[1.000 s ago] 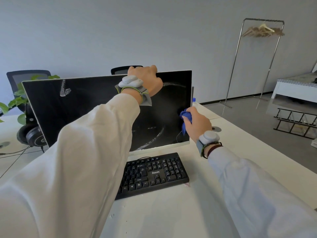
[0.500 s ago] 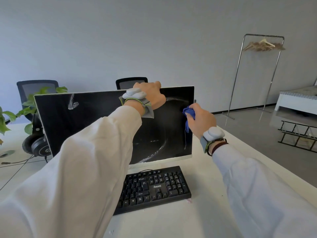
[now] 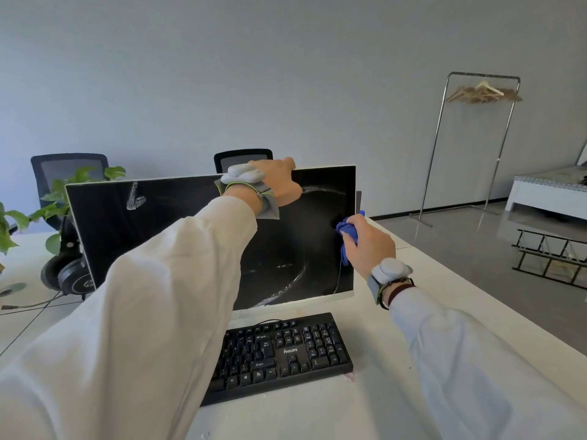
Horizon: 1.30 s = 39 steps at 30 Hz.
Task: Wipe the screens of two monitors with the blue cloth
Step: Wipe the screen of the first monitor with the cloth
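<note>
Inspected white desk (image 3: 451,290). Found monitor (image 3: 158,233) standing on it, black keyboard (image 3: 279,354) just before it. Noted headset (image 3: 73,277) lying at left.

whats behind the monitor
A chair and a second chair show above the monitor; headphones and a plant peek past its left edge. It hides anything lower.

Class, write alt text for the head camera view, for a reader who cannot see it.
A person's right hand holds a bunched blue cloth to the right side of a dark monitor, while the left hand grips its top edge. White smears mark the screen; a black keyboard lies in front.
</note>
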Tool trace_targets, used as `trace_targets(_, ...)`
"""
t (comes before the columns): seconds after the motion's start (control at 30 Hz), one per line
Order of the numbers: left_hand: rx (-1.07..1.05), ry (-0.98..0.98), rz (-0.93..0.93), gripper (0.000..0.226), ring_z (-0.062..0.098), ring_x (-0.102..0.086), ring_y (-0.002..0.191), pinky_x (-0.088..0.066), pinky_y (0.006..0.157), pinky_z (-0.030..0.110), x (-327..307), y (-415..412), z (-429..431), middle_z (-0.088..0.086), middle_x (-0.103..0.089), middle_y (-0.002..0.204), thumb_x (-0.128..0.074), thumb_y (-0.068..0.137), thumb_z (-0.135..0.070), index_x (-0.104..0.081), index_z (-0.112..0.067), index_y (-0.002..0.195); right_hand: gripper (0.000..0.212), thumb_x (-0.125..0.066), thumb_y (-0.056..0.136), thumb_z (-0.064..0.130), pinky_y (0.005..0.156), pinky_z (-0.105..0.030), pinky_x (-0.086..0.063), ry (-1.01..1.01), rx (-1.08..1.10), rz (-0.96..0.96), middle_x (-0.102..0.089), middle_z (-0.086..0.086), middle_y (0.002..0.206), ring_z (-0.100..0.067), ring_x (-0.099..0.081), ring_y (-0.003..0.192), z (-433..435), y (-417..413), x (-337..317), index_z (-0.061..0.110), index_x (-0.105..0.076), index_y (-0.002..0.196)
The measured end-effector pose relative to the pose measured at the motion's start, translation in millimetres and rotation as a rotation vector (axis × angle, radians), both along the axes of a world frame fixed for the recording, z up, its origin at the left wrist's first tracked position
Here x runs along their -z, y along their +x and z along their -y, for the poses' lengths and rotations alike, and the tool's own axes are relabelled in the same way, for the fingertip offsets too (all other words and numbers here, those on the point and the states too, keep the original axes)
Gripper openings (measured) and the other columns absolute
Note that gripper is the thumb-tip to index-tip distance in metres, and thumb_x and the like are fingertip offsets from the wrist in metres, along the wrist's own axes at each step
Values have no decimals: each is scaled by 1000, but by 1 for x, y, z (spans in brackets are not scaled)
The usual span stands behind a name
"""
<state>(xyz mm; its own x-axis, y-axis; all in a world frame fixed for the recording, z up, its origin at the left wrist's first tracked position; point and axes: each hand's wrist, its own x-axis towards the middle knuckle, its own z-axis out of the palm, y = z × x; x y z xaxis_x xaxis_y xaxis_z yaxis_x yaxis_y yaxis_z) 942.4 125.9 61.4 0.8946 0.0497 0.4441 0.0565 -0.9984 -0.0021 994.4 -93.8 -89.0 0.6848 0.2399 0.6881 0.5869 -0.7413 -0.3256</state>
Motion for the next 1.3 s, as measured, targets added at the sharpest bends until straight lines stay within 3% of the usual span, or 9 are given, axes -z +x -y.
trace_targets(0.2,-1,9,9,34,24,-60,69,-56,71,38,5,9,0,0,-63,80,-46,76,-36,-49,-26,108,22,-54,99,31,67,-28,-49,101,38,54,-67,-3,92,-26,-63,76,-11,10,-47,20,-53,117)
trace_targets(0.57,-34,58,60,40,23,-58,64,-53,72,38,9,20,4,-2,-62,74,-47,64,-38,-49,-26,102,29,-57,97,35,77,-32,-56,61,43,-28,-69,-2,103,-26,-66,85,-5,1,7,23,-53,123)
trace_targets(0.7,-12,35,34,34,23,-59,65,-54,70,36,5,13,-2,-2,-62,75,-48,69,-37,-48,-25,101,27,-56,97,33,69,-26,-48,41,15,46,-67,-2,95,-24,-63,77,-6,6,-17,21,-53,121)
trace_targets(0.8,-46,68,57,39,22,-56,61,-50,71,36,8,13,4,-2,-61,71,-47,61,-34,-50,-24,99,20,-53,99,31,64,-25,-39,100,30,98,-64,-1,85,-23,-57,69,-9,9,-54,20,-55,115)
trace_targets(0.9,-25,68,38,39,22,-56,61,-49,71,37,10,12,8,-2,-61,71,-47,62,-34,-50,-24,100,18,-52,100,32,60,-30,-44,125,22,123,-63,-1,82,-26,-58,68,-10,12,-76,19,-55,112)
trace_targets(1.3,1,80,51,43,21,-53,63,-39,62,33,3,-2,13,-1,-59,74,-45,62,-31,-49,-21,104,28,-55,99,32,70,-24,-44,84,15,1,-68,-4,100,-26,-63,80,-6,3,-14,19,-52,124)
